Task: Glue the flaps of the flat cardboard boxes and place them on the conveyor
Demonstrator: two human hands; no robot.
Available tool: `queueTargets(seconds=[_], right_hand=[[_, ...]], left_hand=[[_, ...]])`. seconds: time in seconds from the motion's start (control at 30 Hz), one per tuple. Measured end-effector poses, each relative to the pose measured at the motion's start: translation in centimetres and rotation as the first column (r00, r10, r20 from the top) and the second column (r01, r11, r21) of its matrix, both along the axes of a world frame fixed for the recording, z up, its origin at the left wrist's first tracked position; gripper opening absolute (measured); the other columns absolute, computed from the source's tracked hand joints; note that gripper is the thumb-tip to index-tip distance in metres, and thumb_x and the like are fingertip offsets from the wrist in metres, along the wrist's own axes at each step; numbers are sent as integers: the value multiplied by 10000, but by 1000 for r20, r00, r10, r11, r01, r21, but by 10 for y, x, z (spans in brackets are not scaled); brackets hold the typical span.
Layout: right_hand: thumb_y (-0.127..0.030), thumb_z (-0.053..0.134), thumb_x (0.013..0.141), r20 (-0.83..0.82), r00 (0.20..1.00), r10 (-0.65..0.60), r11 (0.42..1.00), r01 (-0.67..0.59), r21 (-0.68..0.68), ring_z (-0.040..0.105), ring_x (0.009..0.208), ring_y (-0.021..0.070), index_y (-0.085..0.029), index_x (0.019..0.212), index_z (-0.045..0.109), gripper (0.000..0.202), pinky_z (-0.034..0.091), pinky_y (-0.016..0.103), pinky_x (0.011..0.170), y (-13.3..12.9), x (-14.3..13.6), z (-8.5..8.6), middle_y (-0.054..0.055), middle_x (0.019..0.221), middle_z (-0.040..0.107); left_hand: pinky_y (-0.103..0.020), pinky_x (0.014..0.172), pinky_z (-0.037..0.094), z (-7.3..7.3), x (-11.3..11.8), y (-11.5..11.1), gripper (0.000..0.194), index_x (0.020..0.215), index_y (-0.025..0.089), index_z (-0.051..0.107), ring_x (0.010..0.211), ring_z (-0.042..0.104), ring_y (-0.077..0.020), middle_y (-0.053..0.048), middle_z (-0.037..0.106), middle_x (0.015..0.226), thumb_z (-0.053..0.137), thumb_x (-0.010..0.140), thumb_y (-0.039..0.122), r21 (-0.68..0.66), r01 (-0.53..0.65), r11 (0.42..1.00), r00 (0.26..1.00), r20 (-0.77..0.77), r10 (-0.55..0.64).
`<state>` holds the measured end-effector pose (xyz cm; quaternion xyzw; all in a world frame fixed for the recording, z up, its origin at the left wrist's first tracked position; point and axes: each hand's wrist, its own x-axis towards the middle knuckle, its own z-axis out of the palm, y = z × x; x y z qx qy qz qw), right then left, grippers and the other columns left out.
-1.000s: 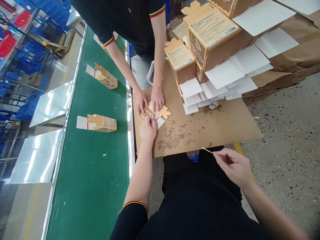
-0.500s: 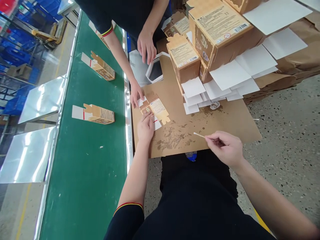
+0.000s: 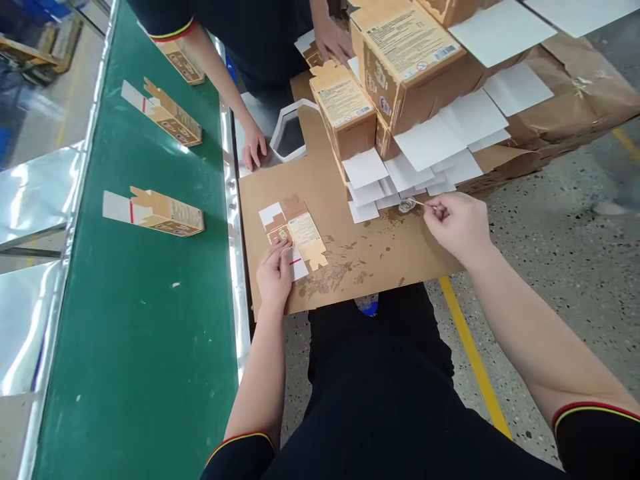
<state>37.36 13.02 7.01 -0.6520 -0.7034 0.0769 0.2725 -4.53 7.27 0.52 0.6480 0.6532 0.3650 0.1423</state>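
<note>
My left hand [image 3: 275, 270] rests on a flattened small carton [image 3: 306, 235], fingers closed on its near edge. The carton is brown and cream with white flaps, one with a red strip, and lies on a brown cardboard sheet [image 3: 270, 183]. A thin pale line shows by my left fingertips; I cannot make out what it is. Between my right thumb and fingers is a cotton swab [image 3: 419, 203], pinched by its stick. Its far tip reaches a small clear round dish [image 3: 407, 205] beside the stacked cartons. Wet-looking dark spots mark the cardboard around the dish and near the carton.
Left of the sheet runs a green conveyor belt [image 3: 150, 320] carrying several open-ended cartons [image 3: 167, 217]. Stacked cartons [image 3: 400, 73] with white flaps [image 3: 430, 140] crowd the right. Across from me, a co-worker's hand [image 3: 254, 143] is near a white-framed dark panel [image 3: 293, 130].
My right hand has carried the cotton swab away from the carton to the dish. The co-worker's hands have left the flattened carton and panel, one reaching behind the stack. The view has shifted.
</note>
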Motion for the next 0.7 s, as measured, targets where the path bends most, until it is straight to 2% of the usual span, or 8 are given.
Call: queueTargets(seconds=[0.17, 0.33, 0.43, 0.53, 0.63, 0.7], right_hand=[[-128, 630, 863, 132, 986, 102, 988, -84, -129, 632, 728, 217, -214, 733, 647, 157, 452, 342, 691, 26, -5, 1, 72, 746, 688], [-94, 669, 837, 71, 985, 160, 983, -153, -102, 537, 650, 175, -220, 681, 639, 202, 383, 347, 652, 36, 1, -6, 40, 662, 624], [-84, 697, 814, -6, 987, 163, 987, -163, -6, 524, 623, 163, -227, 690, 666, 192, 385, 352, 631, 26, 10, -4, 37, 653, 644], [-119, 714, 871, -63, 988, 144, 983, -136, 121, 585, 643, 179, -231, 768, 735, 154, 442, 348, 641, 1, 6, 4, 39, 673, 677], [-174, 713, 963, -187, 962, 197, 968, -161, 191, 619, 639, 179, -235, 876, 800, 137, 469, 336, 612, -26, -24, 7, 34, 709, 716], [-187, 695, 1003, -280, 919, 278, 957, -241, 162, 625, 646, 174, -243, 905, 806, 158, 469, 327, 601, -35, -59, 2, 28, 743, 737]], left_hand=[[-561, 1254, 585, 1, 0, -1, 405, 1239, 252, 866, 1428, 750, -298, -97, 846, 1379, 511, 1169, 434, 1, 4, 1000, 1000, -22, -4], [-559, 1267, 571, 4, 3, -1, 437, 1240, 255, 861, 1430, 748, -291, -99, 840, 1394, 476, 1183, 455, -23, -1, 1000, 1000, -21, 0], [-564, 1271, 567, 5, 6, -2, 449, 1226, 253, 862, 1431, 747, -297, -107, 844, 1382, 472, 1186, 473, -30, -4, 1000, 1000, -9, 4], [-561, 1272, 568, 5, 7, -2, 456, 1221, 261, 864, 1426, 750, -292, -95, 849, 1370, 467, 1188, 481, -35, -14, 999, 1000, -7, 14], [-560, 1291, 552, 5, 8, -2, 450, 1242, 259, 861, 1444, 737, -289, -91, 842, 1390, 474, 1188, 482, -45, -13, 999, 1000, -1, 13], [-567, 1299, 543, 5, 7, -1, 447, 1250, 259, 859, 1452, 731, -293, -93, 838, 1398, 477, 1187, 483, -58, -11, 998, 1000, 6, 12]])
